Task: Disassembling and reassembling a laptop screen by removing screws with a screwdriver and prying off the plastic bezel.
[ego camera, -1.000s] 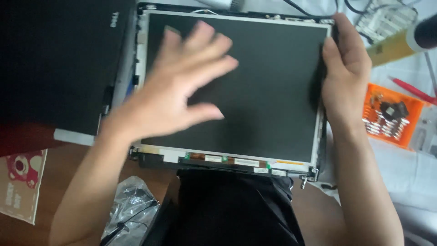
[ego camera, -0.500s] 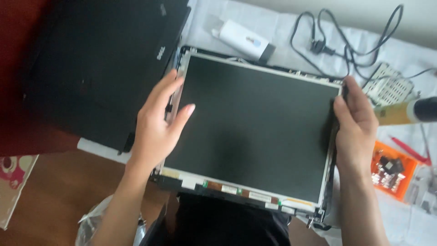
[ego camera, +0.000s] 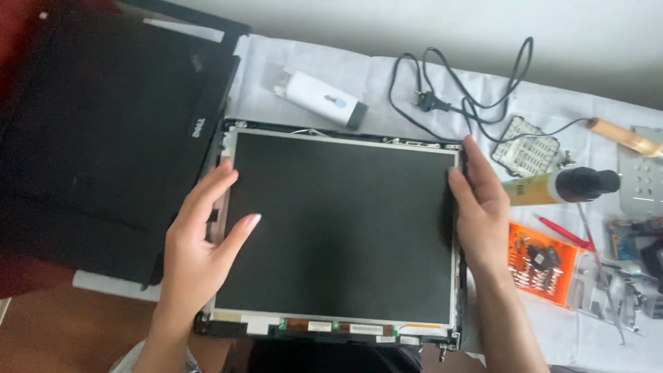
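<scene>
An orange screwdriver-bit case [ego camera: 540, 266] is lying open on the white cloth [ego camera: 387, 76], holding rows of small metal bits. Just left of it, the right hand [ego camera: 483, 207] is gripping the right edge of the bare laptop screen panel [ego camera: 342, 228], fingers pressed together. The left hand [ego camera: 200, 238] is clasping the panel's left edge, thumb spread across the dark glass. A white oblong device [ego camera: 321, 99] is lying above the panel, and a black laptop lid [ego camera: 103, 131] is sitting to the left.
</scene>
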